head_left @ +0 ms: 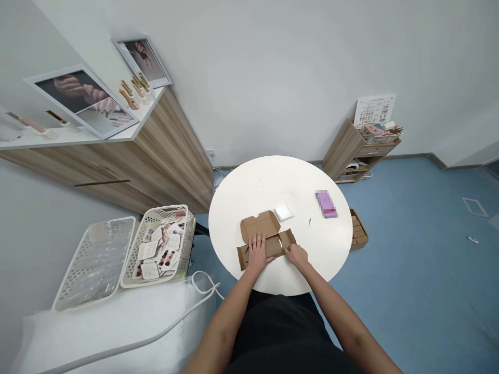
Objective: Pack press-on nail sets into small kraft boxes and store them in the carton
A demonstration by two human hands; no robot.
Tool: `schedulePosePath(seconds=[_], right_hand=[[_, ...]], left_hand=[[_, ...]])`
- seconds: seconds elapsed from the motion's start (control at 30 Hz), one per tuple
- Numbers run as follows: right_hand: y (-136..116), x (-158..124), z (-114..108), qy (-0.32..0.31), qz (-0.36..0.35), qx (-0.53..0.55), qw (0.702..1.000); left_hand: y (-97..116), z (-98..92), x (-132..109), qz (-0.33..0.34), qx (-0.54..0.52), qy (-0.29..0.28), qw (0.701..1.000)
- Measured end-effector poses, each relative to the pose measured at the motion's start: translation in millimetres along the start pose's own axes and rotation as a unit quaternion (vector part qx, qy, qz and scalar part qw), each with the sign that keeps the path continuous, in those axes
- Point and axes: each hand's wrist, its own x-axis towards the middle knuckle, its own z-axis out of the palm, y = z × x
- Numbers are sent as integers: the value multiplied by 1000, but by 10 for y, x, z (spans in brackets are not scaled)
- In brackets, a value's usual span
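Note:
A brown cardboard mailer box [260,225] lies unfolded on the white round table [312,259], its lid panel spread toward the far side and its end flaps sticking out left and right. My left hand [257,252] rests on the box's middle panel with fingers stretched out. At the right end, my right hand [297,254] has its fingers closed on the cardboard flap, though the fingertips are partly hidden. Just beyond the box sits a small white packet [284,212], apart from both hands.
A pixelated purple item [326,203] lies on the table's right side. Beside the table on the right is a carton [358,229] of smaller brown boxes. White baskets [156,284] and a white cable [171,328] are on the left. A low wooden cabinet [339,150] stands behind.

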Motion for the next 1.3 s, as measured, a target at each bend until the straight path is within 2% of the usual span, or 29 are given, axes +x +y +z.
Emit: schedulePosePath(seconds=[0.17, 0.37, 0.43, 0.63, 0.7, 0.77, 0.83, 0.87, 0.93, 1.0, 1.1, 1.17, 1.3], right_hand=[[-114, 72, 27, -2, 19, 8, 1000], [-170, 92, -33, 8, -26, -45, 999], [-176, 80, -38, 9, -51, -74, 996], [-143, 50, -64, -4, -99, -103, 990], [-99, 51, -85, 32, -111, -66, 991], [-28, 72, -112, 110, -106, 11, 988], [63, 117, -139, 173, -63, 107, 977], [110, 147, -148, 174, -31, 152, 972], [189, 208, -151, 124, 28, 227, 966], [227, 253, -129, 49, 59, 289, 954], [188, 267, -63, -28, 35, 355, 934], [116, 251, -11, -44, -10, 345, 938], [-29, 227, 78, 0, -63, 188, 980]], left_hand=[[-4, 2, 10, 1, -5, -2, 1000], [-17, -6, 19, -4, -17, -13, 1000], [-68, -37, 22, 8, -28, -32, 999], [-258, -212, 50, 61, -72, -137, 986], [-267, -267, 59, 58, -79, -147, 984], [-248, -311, 64, 54, -83, -148, 984], [-218, -350, 66, 52, -84, -151, 984], [-204, -367, 66, 51, -83, -153, 983], [-183, -396, 68, 44, -81, -161, 983], [-172, -411, 71, 38, -80, -168, 982], [-175, -401, 72, 34, -88, -167, 981], [-183, -378, 70, 33, -96, -162, 982], [-190, -343, 69, 31, -101, -157, 982]])
